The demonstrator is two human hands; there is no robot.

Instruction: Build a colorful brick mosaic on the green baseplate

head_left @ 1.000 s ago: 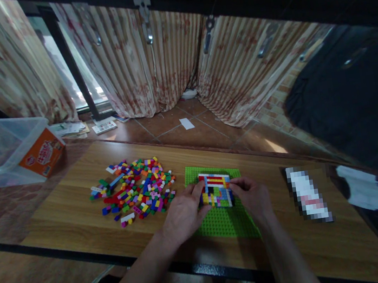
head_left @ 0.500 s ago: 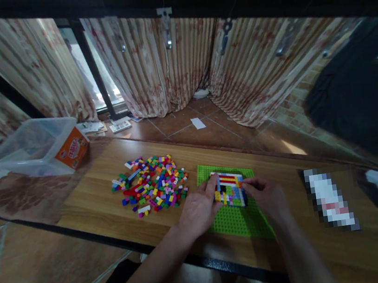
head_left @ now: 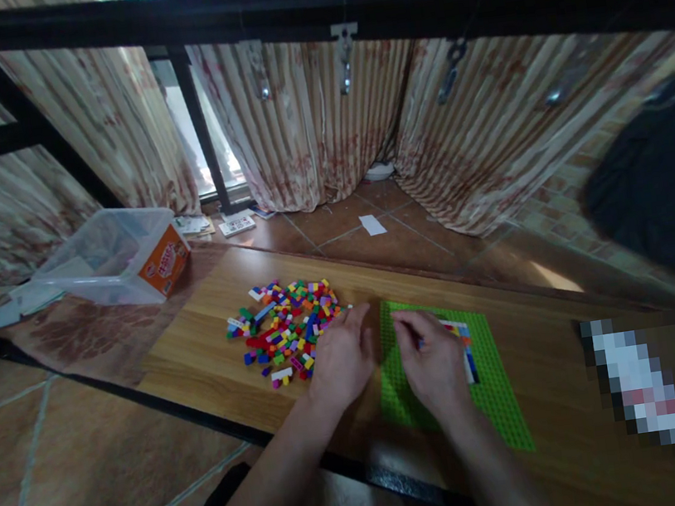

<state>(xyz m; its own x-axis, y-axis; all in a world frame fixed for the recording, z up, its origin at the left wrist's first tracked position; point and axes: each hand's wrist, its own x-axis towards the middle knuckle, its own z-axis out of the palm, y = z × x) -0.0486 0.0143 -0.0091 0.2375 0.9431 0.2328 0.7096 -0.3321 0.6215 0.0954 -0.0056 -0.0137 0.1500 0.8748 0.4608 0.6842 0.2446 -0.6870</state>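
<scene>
A green studded baseplate [head_left: 499, 385] lies on the wooden table. On it sits a flat multicoloured brick build [head_left: 464, 346], mostly covered by my right hand [head_left: 431, 361]; only its right edge shows. That hand's fingers are curled and pinched together at the build's left side, and what they pinch is hidden. My left hand [head_left: 340, 357] rests on the table just left of the baseplate, fingers loosely spread, their tips close to the right edge of a pile of small loose bricks [head_left: 285, 327] in many colours.
A clear plastic bin [head_left: 108, 256] with an orange label stands at the far left on a brown patterned surface. A blurred white object [head_left: 642, 386] lies at the right. A black metal frame bar [head_left: 304, 15] crosses overhead; curtains hang behind.
My left hand has let go of the build and shifted left toward the brick pile. My right hand has slid over the build. The view has swung to the left.
</scene>
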